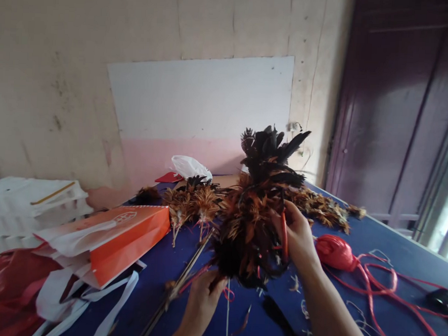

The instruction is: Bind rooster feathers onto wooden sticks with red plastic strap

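A bushy duster of black and rust-brown feathers (249, 228) is gripped at its lower end by the closed left hand (199, 300) and clasped at its side, together with a red plastic string (284, 237), by the curled right hand (299, 236), above a blue table (377, 234), between an orange paper bag (132, 236) and a red ball of string (333, 252).

Left hand (200, 303) and right hand (298, 236), forearms (329, 311) bare

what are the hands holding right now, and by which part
Both hold the bushy brown-and-black feather duster: the left hand grips its lower end, the right hand clasps its feathered side, a red plastic strip under the fingers.
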A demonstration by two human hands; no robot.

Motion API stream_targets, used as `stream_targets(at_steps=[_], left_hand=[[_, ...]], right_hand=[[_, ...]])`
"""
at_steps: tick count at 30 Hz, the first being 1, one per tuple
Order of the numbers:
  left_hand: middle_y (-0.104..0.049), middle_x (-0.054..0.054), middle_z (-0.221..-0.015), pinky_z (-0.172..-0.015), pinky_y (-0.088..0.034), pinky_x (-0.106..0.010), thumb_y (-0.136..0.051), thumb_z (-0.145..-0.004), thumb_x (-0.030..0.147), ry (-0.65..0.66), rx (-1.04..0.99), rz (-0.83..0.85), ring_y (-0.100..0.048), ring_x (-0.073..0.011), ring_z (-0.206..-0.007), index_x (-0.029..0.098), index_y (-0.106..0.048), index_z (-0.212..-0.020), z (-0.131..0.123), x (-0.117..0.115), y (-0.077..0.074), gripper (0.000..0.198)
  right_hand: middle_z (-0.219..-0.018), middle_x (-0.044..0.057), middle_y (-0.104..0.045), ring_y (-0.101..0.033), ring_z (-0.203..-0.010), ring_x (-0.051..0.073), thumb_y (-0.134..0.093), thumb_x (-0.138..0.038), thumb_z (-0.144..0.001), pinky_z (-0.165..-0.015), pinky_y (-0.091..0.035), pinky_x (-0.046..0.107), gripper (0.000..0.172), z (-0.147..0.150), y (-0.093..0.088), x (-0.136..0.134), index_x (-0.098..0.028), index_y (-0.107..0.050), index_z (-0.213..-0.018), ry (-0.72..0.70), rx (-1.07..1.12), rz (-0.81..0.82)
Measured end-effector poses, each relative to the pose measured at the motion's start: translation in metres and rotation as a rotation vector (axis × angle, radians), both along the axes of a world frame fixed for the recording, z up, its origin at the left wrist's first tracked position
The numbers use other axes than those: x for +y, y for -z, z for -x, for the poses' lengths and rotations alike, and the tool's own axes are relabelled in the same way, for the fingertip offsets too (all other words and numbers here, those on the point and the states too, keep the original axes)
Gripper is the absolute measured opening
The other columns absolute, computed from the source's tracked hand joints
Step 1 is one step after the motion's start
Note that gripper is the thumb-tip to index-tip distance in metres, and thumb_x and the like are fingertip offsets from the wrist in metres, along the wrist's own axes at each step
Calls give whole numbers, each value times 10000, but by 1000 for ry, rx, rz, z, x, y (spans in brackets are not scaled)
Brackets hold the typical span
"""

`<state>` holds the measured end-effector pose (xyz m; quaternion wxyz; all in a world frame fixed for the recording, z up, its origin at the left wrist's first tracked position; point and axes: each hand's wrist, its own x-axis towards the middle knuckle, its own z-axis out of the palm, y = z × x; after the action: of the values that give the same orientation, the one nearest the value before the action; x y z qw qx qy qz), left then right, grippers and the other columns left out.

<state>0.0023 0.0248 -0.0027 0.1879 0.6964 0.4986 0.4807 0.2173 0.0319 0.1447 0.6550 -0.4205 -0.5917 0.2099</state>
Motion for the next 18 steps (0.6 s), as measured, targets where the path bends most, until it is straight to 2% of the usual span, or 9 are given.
stream_targets(at_steps=[4,7,12,15,18], left_hand=[[-663,-40,-632,-558,-441,-257,-490,-791,314,0,-7,-4,-586,-179,-564,184,-673,-763,-1,-1,-2,226],[-668,-35,-638,-550,-444,-251,-507,-770,293,-1,-17,3,-595,-180,-573,186,-671,-748,-1,-3,-3,197],[-652,-22,-593,-528,-438,-241,-501,-754,245,0,12,-7,-585,-171,-540,192,-668,-699,-2,-3,-3,184],[-655,-23,-591,-524,-441,-245,-499,-759,256,-11,10,-26,-587,-177,-544,198,-672,-703,-1,-2,-4,191],[-657,-25,-599,-533,-446,-252,-494,-776,290,-54,4,-59,-585,-176,-539,198,-665,-708,2,-1,-7,206]], right_hand=[[-933,64,-646,-580,-792,188,-628,-352,-688,-677,-464,276,473,-8,-9,-4,-163,-542,-1112,50,46,-15],[-875,65,-656,-587,-754,194,-642,-371,-658,-644,-467,281,463,-16,-13,-6,-153,-573,-1061,77,82,-22],[-839,61,-677,-601,-712,194,-664,-360,-646,-644,-478,294,425,-24,-15,-9,-149,-624,-1014,12,150,-75],[-895,63,-670,-600,-743,188,-642,-365,-689,-672,-477,290,425,-22,-16,-11,-162,-599,-1060,-27,153,-103],[-921,59,-656,-589,-718,169,-609,-398,-719,-636,-466,268,446,-21,-14,-7,-176,-559,-1103,2,143,-69]])
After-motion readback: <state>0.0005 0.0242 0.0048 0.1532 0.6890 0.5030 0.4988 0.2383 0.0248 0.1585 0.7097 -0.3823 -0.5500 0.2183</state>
